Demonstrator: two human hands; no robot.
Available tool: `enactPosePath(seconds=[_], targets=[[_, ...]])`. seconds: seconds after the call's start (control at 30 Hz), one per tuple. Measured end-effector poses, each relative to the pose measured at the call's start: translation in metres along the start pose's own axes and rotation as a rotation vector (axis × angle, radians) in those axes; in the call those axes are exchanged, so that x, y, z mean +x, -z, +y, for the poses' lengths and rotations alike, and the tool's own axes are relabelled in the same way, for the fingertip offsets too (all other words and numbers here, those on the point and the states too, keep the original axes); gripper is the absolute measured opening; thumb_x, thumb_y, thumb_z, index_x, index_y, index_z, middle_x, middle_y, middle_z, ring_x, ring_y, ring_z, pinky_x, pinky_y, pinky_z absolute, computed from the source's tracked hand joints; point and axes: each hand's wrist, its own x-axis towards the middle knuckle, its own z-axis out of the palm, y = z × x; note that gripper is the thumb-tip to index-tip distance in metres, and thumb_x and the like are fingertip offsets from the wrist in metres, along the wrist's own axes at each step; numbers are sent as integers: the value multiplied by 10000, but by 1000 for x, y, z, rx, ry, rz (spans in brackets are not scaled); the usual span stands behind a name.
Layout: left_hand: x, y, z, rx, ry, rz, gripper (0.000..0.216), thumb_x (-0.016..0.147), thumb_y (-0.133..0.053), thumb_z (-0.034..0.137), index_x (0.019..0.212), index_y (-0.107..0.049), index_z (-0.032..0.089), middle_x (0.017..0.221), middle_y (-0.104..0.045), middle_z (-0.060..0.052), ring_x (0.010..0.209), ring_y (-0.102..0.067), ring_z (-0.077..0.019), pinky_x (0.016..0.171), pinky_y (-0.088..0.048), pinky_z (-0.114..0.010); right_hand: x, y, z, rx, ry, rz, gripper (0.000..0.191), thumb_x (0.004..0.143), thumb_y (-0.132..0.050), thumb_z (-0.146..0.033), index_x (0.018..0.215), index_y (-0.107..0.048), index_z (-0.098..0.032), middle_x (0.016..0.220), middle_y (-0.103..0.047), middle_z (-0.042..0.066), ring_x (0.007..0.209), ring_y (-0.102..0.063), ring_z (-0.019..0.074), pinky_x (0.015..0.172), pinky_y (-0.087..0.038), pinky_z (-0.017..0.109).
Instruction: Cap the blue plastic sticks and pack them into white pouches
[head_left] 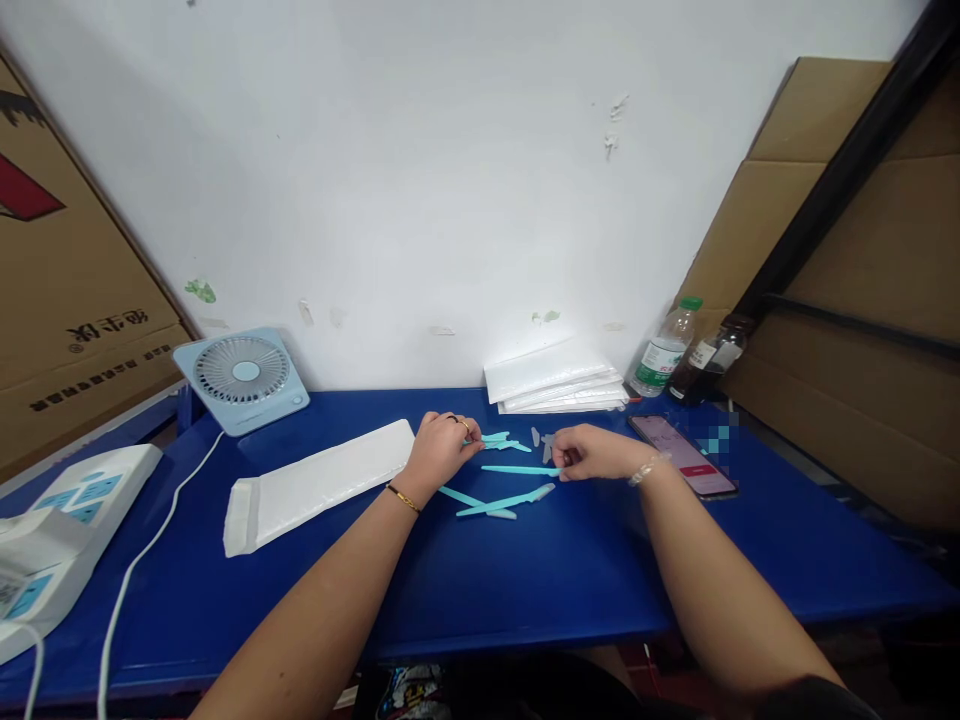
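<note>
My left hand (444,448) is closed in a pinch at the handle ends of a small pile of teal eyebrow razors (501,441); its fingers hide how many it grips. Between the fingertips of my right hand (591,454) is the blade end of another teal eyebrow razor (519,470), its handle pointing left. Just beyond that hand lie several small translucent blade caps (535,437). Nearer to me, two capped razors cross on the blue table: a teal razor (499,502) lies over a second one (463,496). A long white padded envelope (322,485) lies left of my left hand.
White envelopes (555,378) are stacked against the wall. At the right are a phone (686,458), a clear bottle (664,350) and a dark bottle (711,362). A blue fan (244,378) and a white power strip (97,505) with cables occupy the left of the table (525,590).
</note>
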Motion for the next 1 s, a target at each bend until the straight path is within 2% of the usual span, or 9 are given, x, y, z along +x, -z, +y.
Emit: enactPosePath(seconds=[0.07,0.17,0.3,0.37,0.47,0.6,0.73,0.87,1.0], targets=[[0,-2,-2,0,4,-7,169,856,-549,373,841,-626,224,847,-670,-11,853,-561,-192,787,-308,-345,-6,8,3,79,-44,33,183,704,-656,-341,754,-622,-168,684,-599,5,609,-521,132,552,-399,235],[-1,-3,-2,-6,29,37,211,892,-489,339,1031,-617,245,1031,-651,-34,975,-542,-216,819,-319,-348,-9,13,7,142,-74,105,235,733,-634,-388,783,-609,-159,671,-610,8,610,-526,132,555,-395,233],[-3,1,8,-63,-8,108,343,948,-358,383,1222,-523,257,1194,-580,-50,1088,-489,-217,860,-324,-343,2,4,2,71,-33,167,198,786,-582,-354,795,-622,-161,657,-610,10,585,-518,122,543,-381,224],[-4,2,14,-53,-104,50,340,947,-360,410,1172,-559,252,1127,-614,-45,1046,-502,-208,860,-315,-342,8,-3,-5,35,12,188,190,801,-573,-346,815,-627,-164,667,-621,14,592,-529,123,550,-381,224],[-3,1,16,14,-177,-52,324,954,-354,378,948,-643,230,909,-663,-34,910,-525,-193,817,-300,-346,13,-7,-8,29,55,196,180,814,-569,-338,836,-622,-168,697,-637,20,606,-540,124,566,-390,225],[-2,-2,3,60,-71,-16,341,953,-353,329,815,-642,211,828,-664,-35,863,-518,-195,777,-291,-349,9,0,6,-8,-16,252,165,812,-562,-323,808,-624,-171,685,-618,15,609,-533,128,570,-391,231],[-3,-1,-12,38,18,5,264,921,-417,328,890,-660,229,927,-666,-32,917,-528,-208,780,-307,-344,2,8,12,-80,-69,308,202,730,-660,-343,826,-649,-166,748,-608,28,672,-539,147,611,-405,247],[-6,3,-7,-80,19,-29,235,882,-481,390,922,-650,233,921,-663,-17,895,-561,-192,796,-321,-327,3,0,-7,-65,96,124,308,631,-755,-380,851,-673,-180,848,-583,29,735,-537,149,632,-418,237],[-9,5,10,-201,-138,-257,303,829,-533,501,819,-648,221,753,-651,18,733,-581,-147,764,-331,-295,14,-17,-20,-129,108,-90,245,613,-772,-333,766,-667,-173,763,-574,8,660,-525,129,571,-389,222]])
